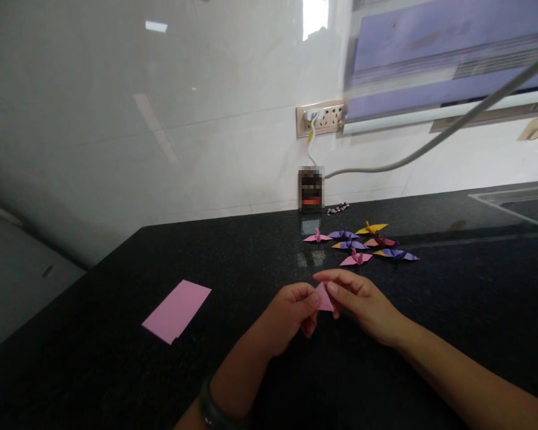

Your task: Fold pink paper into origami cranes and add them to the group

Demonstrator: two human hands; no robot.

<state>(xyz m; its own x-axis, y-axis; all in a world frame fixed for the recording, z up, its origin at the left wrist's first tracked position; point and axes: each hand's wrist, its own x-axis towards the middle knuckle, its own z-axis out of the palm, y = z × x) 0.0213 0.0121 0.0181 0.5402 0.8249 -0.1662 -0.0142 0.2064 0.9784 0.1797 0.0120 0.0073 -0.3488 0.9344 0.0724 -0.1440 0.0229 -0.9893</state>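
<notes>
A small piece of folded pink paper (325, 300) is held between my two hands above the dark counter. My left hand (293, 313) pinches its left side, thumb on top and fingers curled beneath. At its upper right, my right hand (363, 304) grips it with the thumb, the index finger reaching over behind. The paper shows a pointed, triangular face; its underside is hidden by my fingers. Just beyond my hands stand several folded paper cranes, among them a pink crane (356, 258), a yellow crane (372, 228) and a purple crane (397, 255).
A pink paper sheet (177, 310) lies on the black counter (116, 298) to the left. Against the wall stands a pixelated dark device (311, 190), cabled to a wall socket (320, 118). A small patterned chain-like item (338, 208) lies beside it. A grey hose (430, 146) crosses the upper right.
</notes>
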